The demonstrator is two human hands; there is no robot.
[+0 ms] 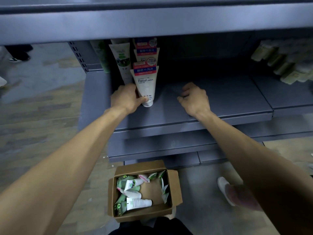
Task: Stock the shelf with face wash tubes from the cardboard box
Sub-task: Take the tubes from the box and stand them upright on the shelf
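At centre left, the left hand (126, 97) curls its fingers (141, 99) around the base of a cream upright face wash tube (146, 85) standing cap-down on the grey metal shelf (220, 99), front of a row. To its right lies bare shelf, where the right hand (194, 97) hovers loosely curled, holding nothing. At lower centre, the open brown cardboard box (174, 187) holds more tubes on the floor.

The shelf (211, 106) looks like smooth, matt grey metal. The box (176, 187) is plain brown cardboard. The tube (146, 85) is smooth plastic.
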